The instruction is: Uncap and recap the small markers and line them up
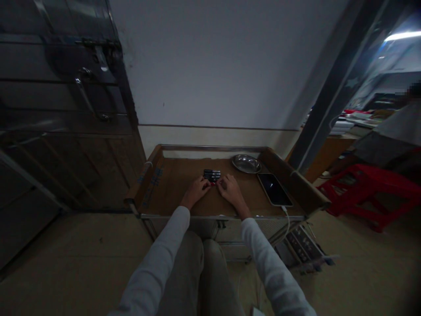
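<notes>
Several black pens (211, 174) lie side by side in a neat row on the cardboard-lined table (177, 175). A red pen (213, 184) lies along the near side of the row, partly hidden by my fingers. My left hand (196, 191) pinches its left end, fingers curled and closed. At the other end, my right hand (230, 189) grips it with thumb and fingertips drawn together. Both wrists rest over the table's near edge.
A round metal dish (246, 163) stands at the back right. Nearer lies a phone (275, 189) with a white cable (287, 219) hanging over the edge. Raised cardboard sides border the table. A red stool (371, 191) and a seated person (394, 127) are to the right.
</notes>
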